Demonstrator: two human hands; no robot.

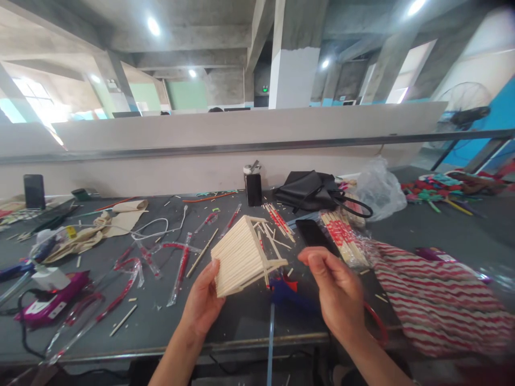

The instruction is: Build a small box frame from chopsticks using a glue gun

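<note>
My left hand (205, 300) grips the lower left edge of a small model built of pale wooden sticks (239, 257). Its slatted panel of side-by-side sticks faces me at a tilt, and a few sticks jut out on its right. My right hand (338, 284) is to the right of the model, apart from it, with fingers curled and thumb pressed to them. Whatever it may hold is hidden. Between the hands lies a blue glue gun (287, 292), with a translucent glue stick (271, 343) reaching past the table's front edge.
A dark phone (311, 233) lies beside bundled chopsticks (344, 236) in plastic. Torn red-and-clear wrappers (183, 268) and loose sticks (123, 320) litter the left. A purple power strip (56, 300), black bag (309, 190) and striped cloth (438, 300) also occupy the table (161, 332).
</note>
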